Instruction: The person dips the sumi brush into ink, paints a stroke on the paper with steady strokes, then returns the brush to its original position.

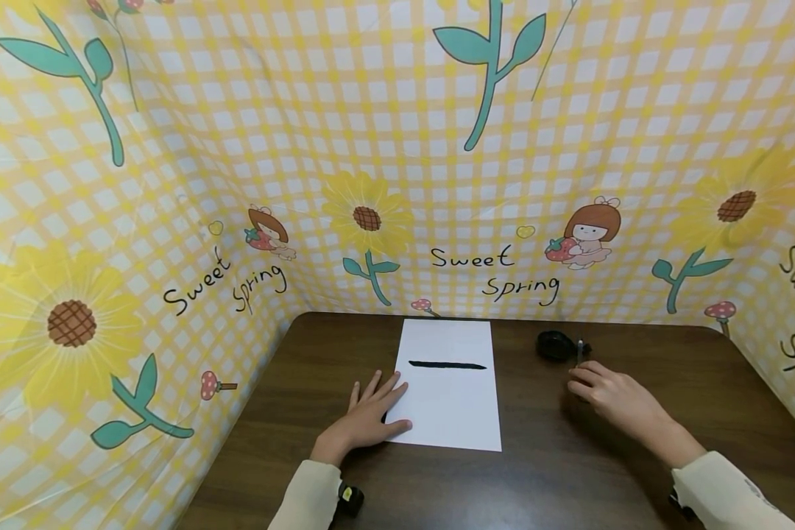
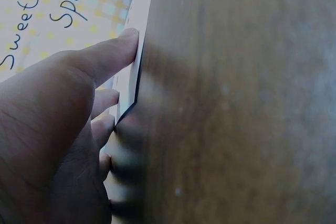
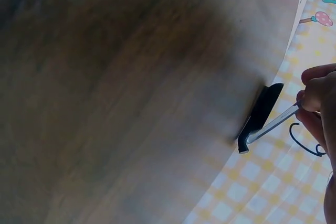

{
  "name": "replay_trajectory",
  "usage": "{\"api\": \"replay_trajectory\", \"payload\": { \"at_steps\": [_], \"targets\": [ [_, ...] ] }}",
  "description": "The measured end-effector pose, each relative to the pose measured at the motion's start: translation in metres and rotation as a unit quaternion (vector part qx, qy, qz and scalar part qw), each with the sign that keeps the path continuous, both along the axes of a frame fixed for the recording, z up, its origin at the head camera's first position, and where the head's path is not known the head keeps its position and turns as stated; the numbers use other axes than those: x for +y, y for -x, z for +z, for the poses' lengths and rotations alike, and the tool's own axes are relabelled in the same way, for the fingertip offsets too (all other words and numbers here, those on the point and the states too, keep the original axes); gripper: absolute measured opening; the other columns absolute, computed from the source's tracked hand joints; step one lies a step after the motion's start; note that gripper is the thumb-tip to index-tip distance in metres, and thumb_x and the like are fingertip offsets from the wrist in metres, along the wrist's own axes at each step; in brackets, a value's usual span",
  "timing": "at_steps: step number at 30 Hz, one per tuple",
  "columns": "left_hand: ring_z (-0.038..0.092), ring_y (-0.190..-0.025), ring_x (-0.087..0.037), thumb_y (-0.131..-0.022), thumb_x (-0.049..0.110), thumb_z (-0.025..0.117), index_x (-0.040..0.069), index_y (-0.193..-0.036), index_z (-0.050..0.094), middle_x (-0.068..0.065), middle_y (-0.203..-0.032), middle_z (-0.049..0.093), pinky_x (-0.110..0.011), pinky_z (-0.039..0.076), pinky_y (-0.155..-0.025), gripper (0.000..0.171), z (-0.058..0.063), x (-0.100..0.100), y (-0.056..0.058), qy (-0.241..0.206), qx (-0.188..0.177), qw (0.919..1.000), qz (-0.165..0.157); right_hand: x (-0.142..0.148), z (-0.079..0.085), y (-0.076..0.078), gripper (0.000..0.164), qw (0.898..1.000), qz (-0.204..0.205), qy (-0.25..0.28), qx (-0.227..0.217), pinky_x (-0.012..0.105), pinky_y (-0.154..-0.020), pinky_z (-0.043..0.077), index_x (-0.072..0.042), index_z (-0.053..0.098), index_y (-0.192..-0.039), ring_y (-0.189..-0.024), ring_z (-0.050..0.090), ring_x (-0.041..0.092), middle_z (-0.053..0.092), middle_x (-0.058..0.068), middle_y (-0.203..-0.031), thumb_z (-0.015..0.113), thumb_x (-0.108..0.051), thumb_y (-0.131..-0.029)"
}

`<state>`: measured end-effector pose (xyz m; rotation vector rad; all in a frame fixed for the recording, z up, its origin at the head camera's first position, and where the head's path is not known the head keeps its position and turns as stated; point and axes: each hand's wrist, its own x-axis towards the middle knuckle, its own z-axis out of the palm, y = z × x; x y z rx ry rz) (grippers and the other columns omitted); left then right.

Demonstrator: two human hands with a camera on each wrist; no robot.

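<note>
A white sheet of paper [image 1: 447, 412] lies on the table with one thick black horizontal stroke [image 1: 447, 365] across its upper part. My left hand [image 1: 364, 416] rests on the sheet's left edge, fingers spread and thumb near the lower left corner. To the right of the paper, my right hand [image 1: 612, 397] pinches a slim, pale-handled brush [image 3: 274, 123]. The brush's far end is at a small black dish [image 1: 555, 345], and its tip cannot be made out. From the side, the dish [image 3: 261, 116] looks low and dark.
The brown wooden table [image 1: 530, 486] meets a yellow-and-white checked cloth [image 1: 397, 147] at the back and sides. The cloth carries printed flowers, figures and lettering. Dark wrist straps [image 1: 351, 499] sit at both cuffs.
</note>
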<state>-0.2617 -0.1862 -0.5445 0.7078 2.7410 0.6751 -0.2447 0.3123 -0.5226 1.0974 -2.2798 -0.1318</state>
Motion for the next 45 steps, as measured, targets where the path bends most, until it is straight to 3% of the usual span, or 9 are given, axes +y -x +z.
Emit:
{"api": "replay_trajectory", "payload": {
  "at_steps": [10,28,45],
  "targets": [
    [0.001,-0.167,-0.042,-0.103,0.060,0.061,0.022,-0.169,0.034,-0.003,-0.181,0.017,-0.076,-0.007,-0.126,0.081,0.001,0.000,-0.001,0.001,-0.002,1.0000,0.002,0.003,-0.005,0.000,0.054,1.000,-0.002,0.002,-0.017,0.031,-0.059,0.060,-0.009,0.078,-0.103,-0.102,0.071,0.031,0.076,0.014,-0.113,0.101,0.003,-0.055],
    [0.002,-0.167,-0.043,-0.103,0.060,0.061,0.022,-0.169,0.035,-0.004,-0.180,0.018,-0.077,-0.005,-0.126,0.081,0.000,0.000,-0.001,0.003,0.005,1.0000,0.001,0.007,-0.013,0.003,0.045,0.999,0.016,0.011,-0.037,0.033,-0.067,0.062,-0.012,0.081,-0.099,-0.103,0.070,0.027,0.077,0.008,-0.112,0.099,0.003,-0.061],
    [0.002,-0.167,-0.043,-0.103,0.057,0.062,0.021,-0.169,0.035,-0.004,-0.180,0.018,-0.076,-0.006,-0.126,0.080,0.001,0.000,-0.002,0.000,0.003,1.0000,0.002,0.009,-0.013,0.006,0.046,0.998,0.013,-0.015,-0.056,0.032,-0.068,0.062,-0.014,0.082,-0.102,-0.103,0.069,0.028,0.077,0.006,-0.108,0.099,0.001,-0.062]
  ]
}}
